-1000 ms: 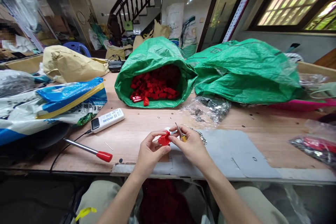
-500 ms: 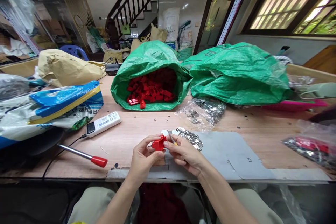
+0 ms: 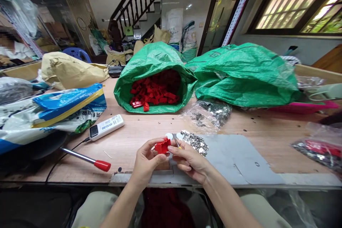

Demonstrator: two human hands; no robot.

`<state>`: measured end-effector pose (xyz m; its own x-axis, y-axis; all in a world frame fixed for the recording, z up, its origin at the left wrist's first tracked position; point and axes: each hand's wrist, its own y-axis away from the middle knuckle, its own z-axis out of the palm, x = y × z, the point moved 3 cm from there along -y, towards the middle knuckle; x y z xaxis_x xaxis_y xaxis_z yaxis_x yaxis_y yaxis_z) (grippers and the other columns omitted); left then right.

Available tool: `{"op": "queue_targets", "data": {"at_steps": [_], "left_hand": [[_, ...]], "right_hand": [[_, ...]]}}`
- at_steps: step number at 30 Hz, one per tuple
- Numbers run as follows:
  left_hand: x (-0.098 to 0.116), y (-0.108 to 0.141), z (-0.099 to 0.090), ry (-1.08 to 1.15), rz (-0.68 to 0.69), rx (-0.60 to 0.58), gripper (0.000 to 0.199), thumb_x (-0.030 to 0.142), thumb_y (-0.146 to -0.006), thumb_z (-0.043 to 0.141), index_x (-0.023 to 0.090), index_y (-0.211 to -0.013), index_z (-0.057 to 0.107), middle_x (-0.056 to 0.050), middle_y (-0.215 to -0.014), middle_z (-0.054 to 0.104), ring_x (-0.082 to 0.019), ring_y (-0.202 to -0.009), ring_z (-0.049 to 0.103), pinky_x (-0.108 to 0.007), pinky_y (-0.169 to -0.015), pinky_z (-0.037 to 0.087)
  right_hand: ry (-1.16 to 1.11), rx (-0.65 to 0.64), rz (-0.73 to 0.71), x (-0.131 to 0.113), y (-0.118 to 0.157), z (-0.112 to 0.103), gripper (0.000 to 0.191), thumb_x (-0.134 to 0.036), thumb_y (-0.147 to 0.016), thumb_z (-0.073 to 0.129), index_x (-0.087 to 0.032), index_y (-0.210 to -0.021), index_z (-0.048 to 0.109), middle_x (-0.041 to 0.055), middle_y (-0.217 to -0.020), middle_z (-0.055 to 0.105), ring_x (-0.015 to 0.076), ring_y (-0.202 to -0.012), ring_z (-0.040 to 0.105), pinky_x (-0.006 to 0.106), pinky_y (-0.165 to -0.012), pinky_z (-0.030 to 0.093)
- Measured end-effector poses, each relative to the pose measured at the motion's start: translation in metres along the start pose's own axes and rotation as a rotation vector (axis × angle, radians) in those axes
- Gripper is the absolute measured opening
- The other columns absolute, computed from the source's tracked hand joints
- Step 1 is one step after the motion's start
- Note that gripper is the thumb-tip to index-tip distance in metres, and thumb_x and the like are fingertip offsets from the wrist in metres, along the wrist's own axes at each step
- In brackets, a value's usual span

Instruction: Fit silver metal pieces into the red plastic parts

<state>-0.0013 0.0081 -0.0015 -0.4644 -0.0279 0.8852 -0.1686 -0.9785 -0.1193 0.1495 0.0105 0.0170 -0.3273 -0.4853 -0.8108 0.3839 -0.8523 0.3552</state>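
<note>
Between the thumb and fingers of my left hand (image 3: 146,158) is a small red plastic housing (image 3: 162,146), hollow and boxy, its open side toward my right hand. My right hand (image 3: 191,160) pinches a thin metal tool (image 3: 176,140) with a yellow grip, mostly hidden by the fingers. The right thumb and fingertips are close against the housing's right edge; whether they touch it I cannot tell. Just beyond the hands, a pile of small shiny metal pieces (image 3: 194,142) lies on a grey mat (image 3: 232,156), with white round discs (image 3: 169,135) beside it.
A green sack (image 3: 149,57) lies open toward me, full of red plastic parts (image 3: 155,92). Another green sack (image 3: 245,74) is to its right, behind a clear bag of metal pieces (image 3: 211,114). At left are a white device (image 3: 107,127) and a red-knobbed lever (image 3: 102,165).
The camera view has shifted slightly. Both hands keep nearly the same pose, still holding the red housing and the thin tool.
</note>
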Motion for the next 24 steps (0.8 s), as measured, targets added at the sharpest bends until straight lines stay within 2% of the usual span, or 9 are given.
{"op": "queue_targets", "data": {"at_steps": [4,7,11,15,20,24], "left_hand": [[0.000,-0.001,0.002,-0.014,0.021,-0.036,0.037,0.026,-0.067,0.088,0.023,-0.102,0.076,-0.010,-0.124,0.070,-0.030,-0.115,0.065,-0.037,-0.087,0.061],[-0.001,-0.001,0.002,-0.026,0.015,-0.008,0.037,0.026,-0.066,0.089,0.023,-0.101,0.075,-0.010,-0.123,0.070,-0.029,-0.114,0.066,-0.037,-0.088,0.061],[-0.001,0.000,0.002,-0.065,0.010,0.059,0.039,0.027,-0.065,0.089,0.022,-0.100,0.074,-0.008,-0.121,0.070,-0.026,-0.103,0.070,-0.036,-0.086,0.062],[0.001,-0.001,0.004,-0.104,0.062,0.045,0.038,0.025,-0.064,0.089,0.022,-0.097,0.072,-0.007,-0.118,0.068,-0.023,-0.100,0.069,-0.034,-0.083,0.062],[0.002,-0.002,0.005,-0.147,0.111,0.055,0.037,0.024,-0.063,0.090,0.021,-0.096,0.073,-0.008,-0.114,0.068,-0.027,-0.111,0.065,-0.034,-0.088,0.059],[0.000,-0.001,0.003,-0.133,0.085,0.056,0.035,0.024,-0.067,0.088,0.022,-0.098,0.072,-0.007,-0.119,0.067,-0.025,-0.108,0.066,-0.033,-0.089,0.059]], "right_hand": [[0.035,0.035,-0.043,0.000,0.001,0.001,0.049,-0.045,-0.069,0.086,-0.021,-0.085,0.047,-0.0124,-0.057,0.040,0.0003,-0.041,0.011,0.013,-0.033,0.010],[0.118,0.080,-0.092,0.002,0.000,0.001,0.046,-0.052,-0.072,0.082,-0.022,-0.085,0.050,-0.0135,-0.052,0.034,0.0013,-0.039,0.012,0.015,-0.033,0.012],[0.335,0.268,-0.310,-0.003,0.000,-0.004,0.041,-0.055,-0.071,0.080,-0.022,-0.081,0.058,-0.0057,-0.063,0.052,0.0047,-0.040,0.027,0.021,-0.035,0.022],[0.594,0.390,-0.482,-0.010,0.004,-0.004,0.027,-0.048,-0.076,0.075,-0.022,-0.078,0.066,0.0011,-0.074,0.063,0.0128,-0.054,0.046,0.027,-0.049,0.036],[0.662,0.414,-0.497,-0.011,0.008,-0.002,0.024,-0.044,-0.080,0.070,-0.022,-0.073,0.067,0.0010,-0.069,0.063,0.0159,-0.060,0.050,0.028,-0.056,0.038],[0.632,0.407,-0.499,-0.011,0.009,-0.003,0.027,-0.046,-0.080,0.070,-0.021,-0.071,0.064,0.0003,-0.067,0.061,0.0150,-0.058,0.049,0.027,-0.055,0.037]]}}
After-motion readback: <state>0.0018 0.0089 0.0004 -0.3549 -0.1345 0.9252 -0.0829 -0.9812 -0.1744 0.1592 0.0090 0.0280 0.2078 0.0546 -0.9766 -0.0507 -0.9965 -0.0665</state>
